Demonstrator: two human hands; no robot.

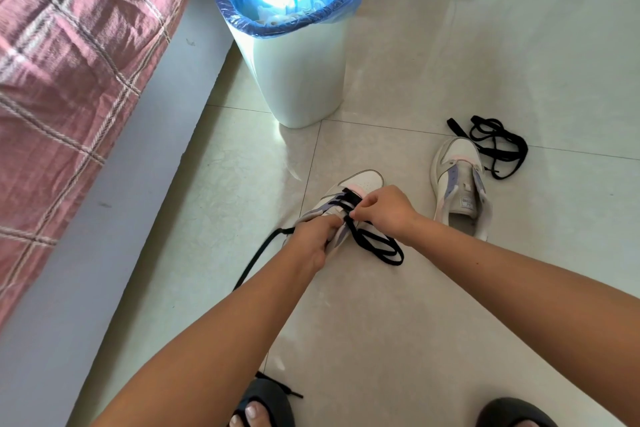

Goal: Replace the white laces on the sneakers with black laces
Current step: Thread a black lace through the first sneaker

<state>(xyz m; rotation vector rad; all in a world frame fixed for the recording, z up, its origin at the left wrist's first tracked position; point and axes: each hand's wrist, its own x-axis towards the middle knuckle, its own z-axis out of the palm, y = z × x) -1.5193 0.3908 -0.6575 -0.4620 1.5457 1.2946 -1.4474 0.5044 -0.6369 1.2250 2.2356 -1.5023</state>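
A white and lilac sneaker [360,184] stands on the floor, partly threaded with a black lace [375,246]. Its unlaced twin [459,184] stands to the right, beside a tangled spare lace [498,142].

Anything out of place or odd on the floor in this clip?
Nothing damaged or spilled. A spare black lace lies in a loose tangle beside the unlaced sneaker, and one end of the lace being threaded trails across the tiles toward a sandal.

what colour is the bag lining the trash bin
Blue, translucent plastic: the bag is folded over the rim of the white bin. The head view shows it.
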